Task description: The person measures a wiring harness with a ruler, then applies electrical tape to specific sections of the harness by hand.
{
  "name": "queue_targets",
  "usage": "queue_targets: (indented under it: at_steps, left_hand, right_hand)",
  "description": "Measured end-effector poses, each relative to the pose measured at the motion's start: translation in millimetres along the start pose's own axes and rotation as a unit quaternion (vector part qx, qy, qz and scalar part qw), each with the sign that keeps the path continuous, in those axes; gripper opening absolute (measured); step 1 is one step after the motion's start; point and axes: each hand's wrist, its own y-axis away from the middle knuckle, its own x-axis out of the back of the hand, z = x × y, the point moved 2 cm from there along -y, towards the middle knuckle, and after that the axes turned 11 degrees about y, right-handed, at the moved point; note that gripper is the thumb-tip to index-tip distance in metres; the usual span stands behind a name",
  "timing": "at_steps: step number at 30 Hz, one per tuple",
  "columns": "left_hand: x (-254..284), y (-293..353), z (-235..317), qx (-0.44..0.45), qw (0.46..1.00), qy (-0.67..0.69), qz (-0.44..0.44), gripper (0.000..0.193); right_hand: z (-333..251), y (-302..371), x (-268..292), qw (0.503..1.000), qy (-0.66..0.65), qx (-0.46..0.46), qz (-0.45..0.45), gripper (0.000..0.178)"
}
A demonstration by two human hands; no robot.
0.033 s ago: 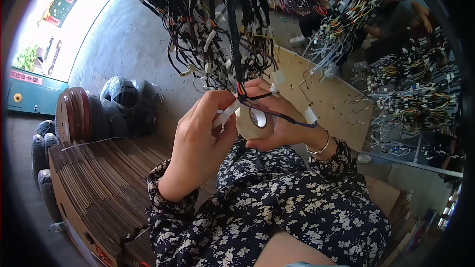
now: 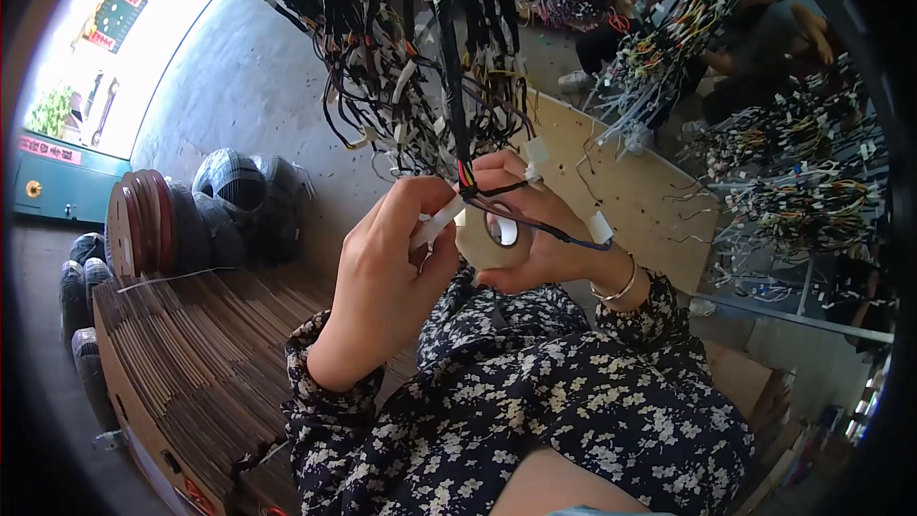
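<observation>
A wire harness with a black-wrapped trunk hangs down in front of me. At its lower end it splits into thin coloured wires, one branch running right to a white connector. My left hand is closed, its thumb and fingers pinching a white strip beside the split; whether this is tape or a tube I cannot tell. My right hand is wrapped around a roll of pale tape, held just under the wires. Its raised fingers are partly behind the harness.
More harnesses hang close behind. Stacked flat cardboard stands at my left, with reels and dark wrapped coils beyond. A wooden board lies ahead right. Harness bundles hang on a rack near a seated person.
</observation>
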Motion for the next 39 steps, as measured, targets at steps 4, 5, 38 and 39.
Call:
queue_targets:
  at_steps: [4, 5, 38, 39]
  left_hand:
    - [-4, -1, -1, -0.003, 1.000, -0.007, 0.015, 0.029]
    - [-6, 2, 1, -0.006, 1.000, 0.008, 0.012, 0.028]
    - [-29, -28, -9, -0.005, 0.956, 0.247, 0.159, 0.004]
    - [-31, -29, -9, -0.034, 0.964, 0.208, 0.164, 0.003]
  right_hand:
    - [-2, -2, 11, 0.999, 0.017, -0.021, 0.032, 0.076]
    - [0, -4, 11, 0.993, 0.052, -0.102, 0.006, 0.086]
    - [-5, -14, -27, 0.905, -0.337, -0.094, 0.241, 0.103]
    - [-4, -17, -26, 0.910, -0.325, -0.080, 0.246, 0.101]
